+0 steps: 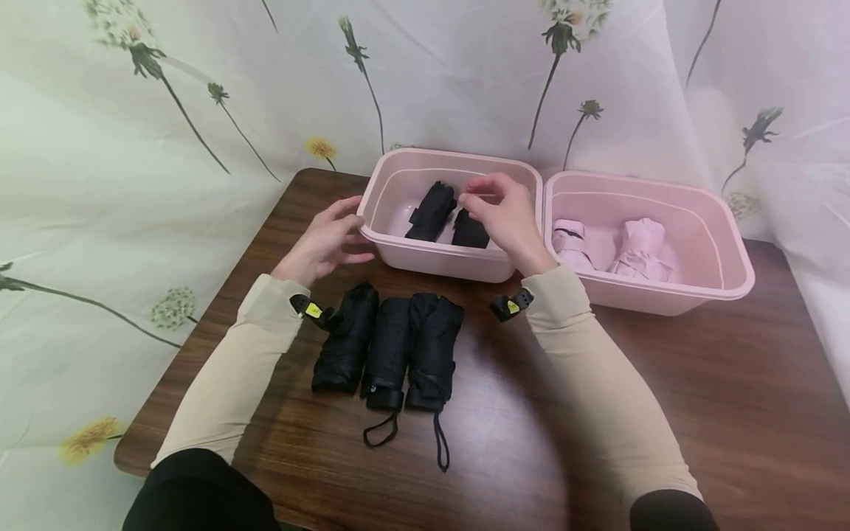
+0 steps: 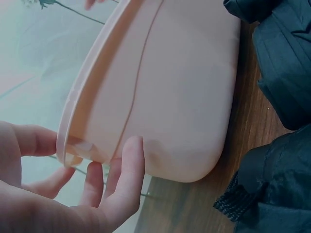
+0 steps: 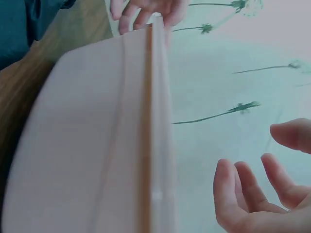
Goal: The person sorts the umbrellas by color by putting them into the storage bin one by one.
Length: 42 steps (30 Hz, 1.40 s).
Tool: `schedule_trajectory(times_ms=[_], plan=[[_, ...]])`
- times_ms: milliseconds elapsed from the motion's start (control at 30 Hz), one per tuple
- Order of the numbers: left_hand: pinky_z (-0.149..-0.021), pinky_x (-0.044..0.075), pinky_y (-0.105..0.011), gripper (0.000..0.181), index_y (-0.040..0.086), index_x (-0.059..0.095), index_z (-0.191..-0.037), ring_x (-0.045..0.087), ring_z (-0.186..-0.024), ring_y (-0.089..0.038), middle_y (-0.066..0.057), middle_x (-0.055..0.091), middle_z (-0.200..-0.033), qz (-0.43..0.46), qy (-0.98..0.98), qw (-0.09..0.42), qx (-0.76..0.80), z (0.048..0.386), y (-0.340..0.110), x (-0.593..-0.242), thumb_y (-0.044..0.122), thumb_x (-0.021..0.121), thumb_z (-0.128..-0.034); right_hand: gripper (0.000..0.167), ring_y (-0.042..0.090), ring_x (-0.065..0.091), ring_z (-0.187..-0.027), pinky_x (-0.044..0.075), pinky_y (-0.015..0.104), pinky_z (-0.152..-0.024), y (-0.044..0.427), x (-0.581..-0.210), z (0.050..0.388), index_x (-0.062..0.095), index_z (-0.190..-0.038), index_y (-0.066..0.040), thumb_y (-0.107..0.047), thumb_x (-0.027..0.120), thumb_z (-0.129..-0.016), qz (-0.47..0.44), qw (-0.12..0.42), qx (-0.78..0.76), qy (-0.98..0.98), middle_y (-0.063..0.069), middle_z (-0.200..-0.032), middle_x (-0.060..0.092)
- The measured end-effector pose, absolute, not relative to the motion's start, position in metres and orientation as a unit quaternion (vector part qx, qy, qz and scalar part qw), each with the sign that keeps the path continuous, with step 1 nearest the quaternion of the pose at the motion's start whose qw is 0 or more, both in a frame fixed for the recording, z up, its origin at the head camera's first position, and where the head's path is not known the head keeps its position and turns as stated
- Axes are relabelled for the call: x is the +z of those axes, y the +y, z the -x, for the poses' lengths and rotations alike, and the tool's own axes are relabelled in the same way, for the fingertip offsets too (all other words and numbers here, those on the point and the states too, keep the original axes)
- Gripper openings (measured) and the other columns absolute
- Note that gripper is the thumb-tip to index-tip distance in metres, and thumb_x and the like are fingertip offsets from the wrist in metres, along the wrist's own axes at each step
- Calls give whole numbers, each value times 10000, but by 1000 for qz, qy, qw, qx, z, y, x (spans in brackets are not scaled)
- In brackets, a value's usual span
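Note:
My left hand (image 1: pixel 323 240) holds the left corner of a pink plastic bin (image 1: pixel 438 258), with thumb and fingers about its rim in the left wrist view. Over the front right of that bin hovers my right hand (image 1: pixel 505 217), fingers loosely bent and nothing between them, as the right wrist view shows. Inside the bin lie two folded black umbrellas; the left one (image 1: pixel 432 212) shows well, while the right one (image 1: pixel 470 230) is partly hidden. On the table in front lie three more folded black umbrellas: left (image 1: pixel 345 339), middle (image 1: pixel 387 352) and right (image 1: pixel 433 352).
A second pink bin (image 1: pixel 684 295) stands close against the first one's right side. It contains two pink folded bundles, one left (image 1: pixel 569 243) and one right (image 1: pixel 642 247). Behind the brown wooden table (image 1: pixel 697 391) hangs a dandelion-print cloth (image 1: pixel 451 81).

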<state>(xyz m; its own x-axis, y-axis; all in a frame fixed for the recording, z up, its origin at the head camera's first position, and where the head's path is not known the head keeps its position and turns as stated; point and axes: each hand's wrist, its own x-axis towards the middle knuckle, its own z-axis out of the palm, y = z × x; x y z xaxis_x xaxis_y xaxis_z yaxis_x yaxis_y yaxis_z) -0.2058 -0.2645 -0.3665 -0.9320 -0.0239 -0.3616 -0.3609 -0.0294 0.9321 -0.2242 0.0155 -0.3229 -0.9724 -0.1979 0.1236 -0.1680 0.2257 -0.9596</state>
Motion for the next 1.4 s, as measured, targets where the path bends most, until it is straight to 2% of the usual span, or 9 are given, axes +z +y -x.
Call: schedule_trajectory(times_ms=[133,300,400,567,767,967,1067,1267,1400], plan=[[-976,473,-578,537,300,345,-1482,547,-1089,-281,-130,405,-1434,142,686,119,704,206,-264,-366,139,485,-990,293,212,641,-1017,518,298,-910,23,-309,210,631,-1168,-70,-203,659,-907,144,-22,-582,800,75,-1179,641],[-962,487,-567,533,294,351,-1478,559,-1047,-265,-62,481,-1276,142,686,119,703,206,-264,-366,143,495,-987,298,178,610,-1044,493,302,-946,33,-292,190,626,-1160,-67,-212,665,-903,168,-55,-579,796,60,-1187,615],[-961,489,-564,536,293,350,-1480,561,-1035,-260,-37,492,-1232,141,688,121,702,206,-265,-366,143,497,-986,296,153,608,-1017,499,282,-922,38,-284,177,607,-1167,-63,-181,663,-901,179,-64,-588,786,59,-1175,624],[-940,513,-541,541,293,344,-1482,546,-1067,-270,-42,482,-1253,134,696,124,695,205,-266,-366,149,504,-986,303,131,608,-964,518,236,-849,47,-276,156,586,-1182,-42,-115,652,-895,198,-82,-589,779,80,-1142,621],[-964,491,-558,539,294,340,-1484,540,-1056,-260,-39,483,-1238,129,698,124,693,204,-266,-365,166,510,-990,321,122,596,-925,527,211,-789,54,-285,138,580,-1195,-17,-83,658,-890,217,-85,-580,781,74,-1111,627],[-966,491,-553,541,295,331,-1489,543,-1050,-254,-45,481,-1251,130,699,126,692,204,-266,-365,172,507,-992,359,150,617,-919,545,191,-743,55,-313,128,566,-1221,-35,-80,675,-882,217,-58,-558,799,109,-1092,632],[-961,494,-554,542,292,331,-1489,545,-1046,-259,-53,479,-1253,132,697,126,693,204,-265,-364,161,501,-991,386,183,619,-931,554,239,-763,52,-333,125,555,-1234,-44,-113,688,-878,206,-26,-544,813,112,-1106,625],[-956,499,-552,544,293,332,-1490,544,-1049,-260,-93,454,-1324,131,697,125,694,204,-265,-365,160,503,-990,464,230,617,-976,519,374,-896,40,-374,116,511,-1289,-71,-219,685,-886,198,41,-471,859,116,-1187,576],[-969,485,-564,541,292,337,-1487,552,-1034,-251,-112,434,-1363,132,695,124,696,205,-265,-365,159,503,-989,567,272,580,-983,494,391,-844,29,-397,112,433,-1368,-82,-335,650,-909,190,87,-432,877,154,-1232,505]])
